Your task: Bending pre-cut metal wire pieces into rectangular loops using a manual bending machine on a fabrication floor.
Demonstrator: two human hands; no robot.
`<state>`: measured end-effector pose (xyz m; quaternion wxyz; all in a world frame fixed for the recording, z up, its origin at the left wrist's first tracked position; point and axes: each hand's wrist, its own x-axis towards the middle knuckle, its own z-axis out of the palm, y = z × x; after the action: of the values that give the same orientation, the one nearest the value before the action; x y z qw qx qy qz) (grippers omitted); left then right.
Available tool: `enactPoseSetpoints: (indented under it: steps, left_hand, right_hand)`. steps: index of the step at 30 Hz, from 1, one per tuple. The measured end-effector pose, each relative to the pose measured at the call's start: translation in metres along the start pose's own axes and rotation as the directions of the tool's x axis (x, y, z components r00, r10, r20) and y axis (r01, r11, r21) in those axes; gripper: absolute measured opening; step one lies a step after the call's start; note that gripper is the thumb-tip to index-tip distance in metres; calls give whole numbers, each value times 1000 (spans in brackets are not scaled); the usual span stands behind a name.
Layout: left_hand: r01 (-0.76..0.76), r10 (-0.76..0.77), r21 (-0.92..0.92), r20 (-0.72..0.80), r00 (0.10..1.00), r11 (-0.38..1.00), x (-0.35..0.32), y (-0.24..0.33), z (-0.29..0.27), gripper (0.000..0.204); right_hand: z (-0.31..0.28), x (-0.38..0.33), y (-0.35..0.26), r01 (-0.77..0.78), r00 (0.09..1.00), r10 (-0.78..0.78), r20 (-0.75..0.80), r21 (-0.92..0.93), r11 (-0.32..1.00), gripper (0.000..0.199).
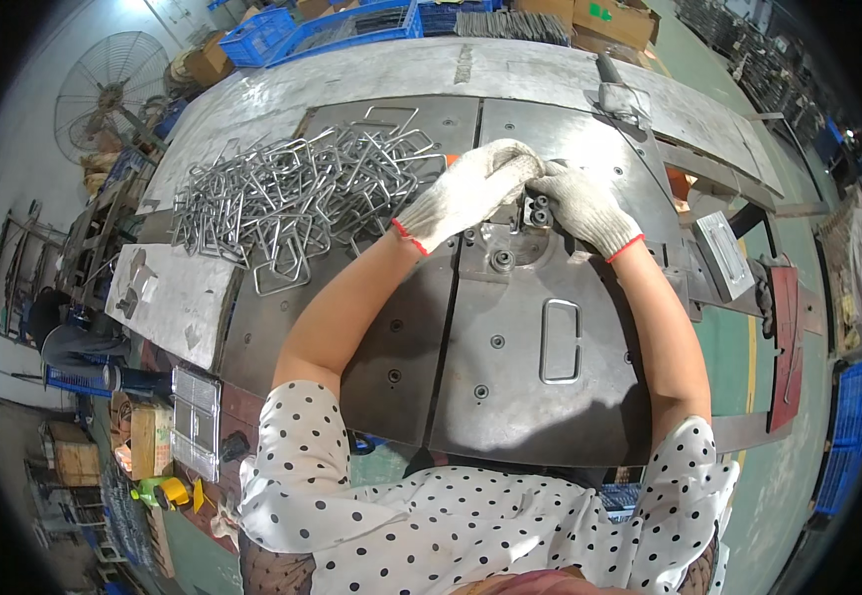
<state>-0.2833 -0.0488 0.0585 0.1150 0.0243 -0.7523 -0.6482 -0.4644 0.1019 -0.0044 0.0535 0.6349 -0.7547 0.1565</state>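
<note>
The knit-gloved left hand and right hand are curling their fingers at a small metal fixture; whether they are gripping anything is unclear. Bodyward of them, a round-cornered wire loop is lying on smooth steel plating, looking light, stiff and slick, probably best pinched along its unbroken side; leftward, a glinting wire pile is lying tangled.

A round caged fan stands at far left; a blue crate and a cardboard box sit beyond, with blue bins at right.
</note>
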Motion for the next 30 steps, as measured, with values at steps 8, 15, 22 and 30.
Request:
enactPoseSetpoints:
  steps: [8,15,22,30]
  left_hand:
    - [37,-35,68,-28,999,997,-5,9,1,24]
    - [30,-27,70,-39,999,997,-5,11,-1,26]
    - [59,-58,121,-8,998,991,-6,10,-4,27]
    - [23,-19,83,-52,998,996,-5,9,-2,26]
  right_hand:
    - [-3,-1,-3,10,999,-10,-36,24,1000,49]
    - [-4,-1,-2,11,1000,-11,-17,22,1000,50]
    - [-6,0,-3,14,999,-12,-31,56,998,48]
    - [-12,-1,-7,-23,1000,23,3,76,997,48]
